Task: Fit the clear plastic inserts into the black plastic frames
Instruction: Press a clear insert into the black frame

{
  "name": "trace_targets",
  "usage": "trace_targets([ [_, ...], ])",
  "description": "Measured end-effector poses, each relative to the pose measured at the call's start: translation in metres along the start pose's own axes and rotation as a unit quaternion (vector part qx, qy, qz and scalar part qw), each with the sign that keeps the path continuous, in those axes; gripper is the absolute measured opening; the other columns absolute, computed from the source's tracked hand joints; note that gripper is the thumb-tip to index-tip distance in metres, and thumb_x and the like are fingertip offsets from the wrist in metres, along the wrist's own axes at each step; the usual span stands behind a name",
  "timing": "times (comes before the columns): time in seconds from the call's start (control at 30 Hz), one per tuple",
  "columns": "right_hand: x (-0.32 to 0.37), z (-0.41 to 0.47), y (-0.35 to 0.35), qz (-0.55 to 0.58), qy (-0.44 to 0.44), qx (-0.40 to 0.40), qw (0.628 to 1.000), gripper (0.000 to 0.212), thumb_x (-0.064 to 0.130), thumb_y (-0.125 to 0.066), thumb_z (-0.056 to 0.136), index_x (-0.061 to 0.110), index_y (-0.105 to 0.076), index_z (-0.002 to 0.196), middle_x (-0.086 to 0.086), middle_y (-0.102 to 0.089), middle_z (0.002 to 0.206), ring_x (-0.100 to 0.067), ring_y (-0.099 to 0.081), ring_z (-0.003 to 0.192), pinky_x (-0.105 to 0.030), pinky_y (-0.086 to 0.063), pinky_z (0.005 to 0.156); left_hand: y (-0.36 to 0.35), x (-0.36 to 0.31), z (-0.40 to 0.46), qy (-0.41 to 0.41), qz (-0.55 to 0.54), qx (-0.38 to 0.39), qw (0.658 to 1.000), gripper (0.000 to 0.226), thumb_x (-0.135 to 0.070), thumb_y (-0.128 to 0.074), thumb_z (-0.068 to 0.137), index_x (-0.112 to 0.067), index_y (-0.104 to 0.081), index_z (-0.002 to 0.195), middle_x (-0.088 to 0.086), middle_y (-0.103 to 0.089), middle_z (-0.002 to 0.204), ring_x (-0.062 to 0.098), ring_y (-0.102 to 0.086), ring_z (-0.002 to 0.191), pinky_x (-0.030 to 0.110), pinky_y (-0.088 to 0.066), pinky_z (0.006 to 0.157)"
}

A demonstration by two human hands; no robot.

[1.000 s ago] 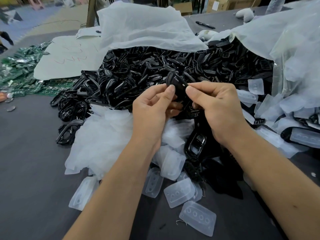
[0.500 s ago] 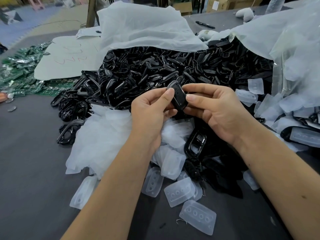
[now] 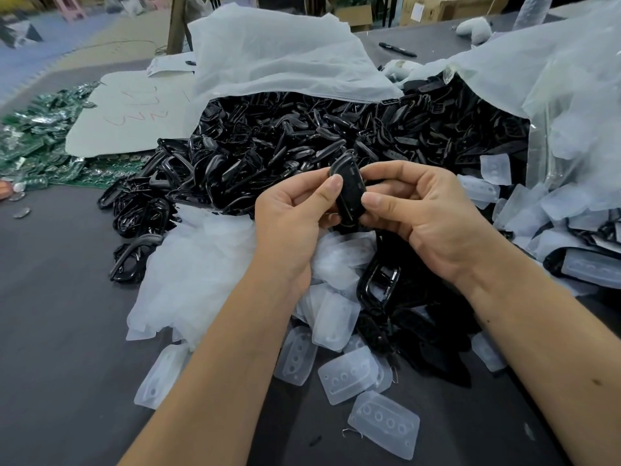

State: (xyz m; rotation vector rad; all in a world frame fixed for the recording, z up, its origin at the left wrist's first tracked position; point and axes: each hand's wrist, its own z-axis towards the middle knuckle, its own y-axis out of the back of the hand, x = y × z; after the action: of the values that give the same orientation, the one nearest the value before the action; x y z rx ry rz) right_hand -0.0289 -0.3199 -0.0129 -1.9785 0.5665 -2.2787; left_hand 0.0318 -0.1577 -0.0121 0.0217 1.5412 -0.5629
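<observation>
1. We hold one glossy black plastic frame [image 3: 347, 193] upright between both hands, just above the heap of black frames [image 3: 302, 142] that spills from an open translucent plastic bag [image 3: 279, 58].
2. Our left hand [image 3: 295, 220] pinches the frame's left edge, thumb pressed to its face and fingers curled behind it.
3. Our right hand [image 3: 426, 216] grips the right edge, thumb on the front, index finger arched over the top.
4. Whether a clear insert already sits inside the held frame, we cannot tell.
5. Frosted, rounded-rectangular clear inserts [image 3: 349, 375], several pierced with a row of small round holes, lie scattered on the dark grey table [image 3: 60, 331] below our wrists; more are piled at right [image 3: 537, 210].
6. Green circuit boards [image 3: 30, 142] and a pale sheet of cardboard [image 3: 134, 112] lie at far left.
</observation>
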Motion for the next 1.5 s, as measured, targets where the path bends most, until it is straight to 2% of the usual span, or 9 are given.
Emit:
trace_targets([
  [0.27, 0.007, -0.002, 0.006, -0.009, -0.008, 0.033, 0.999, 0.023, 0.010, -0.083, 0.074, 0.017, -0.081, 0.096, -0.004, -0.077, 0.081, -0.015, -0.075, 0.076, -0.025, -0.060, 0.070, 0.001, -0.002, 0.003, 0.017, -0.038, 0.040, 0.998, 0.022, -0.002, -0.068, 0.095, -0.009, -0.075, 0.114, 0.010, -0.080, 0.101, 0.016, -0.074, 0.085, 0.027, -0.060, 0.078],
  [0.4, 0.011, -0.003, 0.004, -0.128, 0.039, 0.002, 0.991, 0.017, 0.007, -0.081, 0.083, 0.019, -0.080, 0.096, -0.006, -0.078, 0.086, -0.016, -0.074, 0.075, -0.025, -0.059, 0.069, 0.001, -0.003, 0.001, 0.008, -0.032, 0.022, 0.999, 0.014, 0.000, -0.071, 0.092, -0.008, -0.077, 0.102, 0.010, -0.080, 0.093, 0.016, -0.074, 0.079, 0.024, -0.060, 0.068],
  [0.57, 0.016, -0.005, -0.002, -0.292, 0.127, -0.013, 0.948, 0.024, 0.014, -0.090, 0.081, 0.017, -0.077, 0.101, -0.002, -0.079, 0.091, -0.021, -0.077, 0.085, -0.033, -0.063, 0.080, -0.002, -0.001, -0.003, -0.012, -0.014, 0.009, 1.000, 0.007, 0.002, -0.071, 0.093, -0.004, -0.071, 0.096, 0.013, -0.078, 0.088, 0.023, -0.074, 0.079, 0.034, -0.064, 0.073],
  [0.77, 0.014, -0.006, -0.010, -0.425, 0.177, -0.041, 0.887, 0.034, 0.013, -0.092, 0.075, 0.020, -0.073, 0.102, 0.010, -0.075, 0.087, -0.011, -0.073, 0.082, -0.032, -0.060, 0.070, -0.003, -0.002, -0.002, -0.002, -0.027, 0.009, 1.000, 0.013, 0.006, -0.071, 0.093, -0.005, -0.068, 0.088, 0.011, -0.074, 0.077, 0.021, -0.072, 0.070, 0.032, -0.062, 0.067],
  [1.0, 0.012, -0.006, -0.011, -0.491, 0.235, -0.055, 0.837, 0.041, 0.017, -0.095, 0.074, 0.013, -0.077, 0.110, 0.006, -0.063, 0.099, -0.011, -0.063, 0.087, -0.020, -0.049, 0.066, -0.006, -0.001, -0.002, -0.018, -0.013, 0.000, 1.000, 0.013, 0.005, -0.068, 0.094, -0.004, -0.065, 0.086, 0.024, -0.057, 0.087, 0.036, -0.058, 0.086, 0.043, -0.063, 0.081],
  [1.1, 0.013, -0.008, -0.012, -0.518, 0.255, -0.052, 0.815, 0.039, 0.017, -0.093, 0.076, 0.012, -0.077, 0.112, 0.007, -0.061, 0.097, -0.008, -0.061, 0.086, -0.013, -0.043, 0.073, -0.005, -0.001, -0.004, -0.016, -0.015, -0.007, 1.000, 0.015, 0.005, -0.066, 0.096, -0.006, -0.065, 0.086, 0.021, -0.060, 0.081, 0.034, -0.061, 0.082, 0.039, -0.063, 0.077],
  [1.23, 0.012, -0.009, -0.016, -0.549, 0.275, -0.035, 0.788, 0.038, 0.023, -0.090, 0.080, 0.009, -0.076, 0.112, 0.003, -0.063, 0.097, -0.013, -0.061, 0.089, -0.021, -0.047, 0.078, -0.004, -0.002, -0.003, -0.001, -0.030, -0.045, 0.999, 0.013, 0.004, -0.068, 0.095, -0.007, -0.062, 0.090, 0.008, -0.066, 0.071, 0.021, -0.065, 0.070, 0.033, -0.060, 0.066],
  [1.4, 0.009, -0.009, -0.014, -0.544, 0.277, -0.036, 0.791, 0.043, 0.026, -0.091, 0.079, 0.009, -0.077, 0.116, 0.002, -0.064, 0.098, -0.012, -0.061, 0.089, -0.019, -0.046, 0.078, -0.006, -0.003, -0.003, 0.016, -0.044, -0.073, 0.996, 0.014, 0.005, -0.070, 0.093, -0.004, -0.059, 0.093, 0.013, -0.062, 0.076, 0.020, -0.064, 0.064, 0.030, -0.058, 0.062],
  [1.5, 0.008, -0.009, -0.012, -0.578, 0.293, -0.023, 0.761, 0.054, 0.027, -0.092, 0.077, 0.014, -0.072, 0.125, 0.000, -0.060, 0.113, -0.015, -0.057, 0.105, -0.019, -0.046, 0.081, -0.007, -0.005, -0.003, 0.024, -0.045, -0.089, 0.995, 0.015, 0.005, -0.071, 0.093, -0.004, -0.060, 0.098, 0.017, -0.063, 0.081, 0.021, -0.065, 0.066, 0.028, -0.057, 0.062],
])
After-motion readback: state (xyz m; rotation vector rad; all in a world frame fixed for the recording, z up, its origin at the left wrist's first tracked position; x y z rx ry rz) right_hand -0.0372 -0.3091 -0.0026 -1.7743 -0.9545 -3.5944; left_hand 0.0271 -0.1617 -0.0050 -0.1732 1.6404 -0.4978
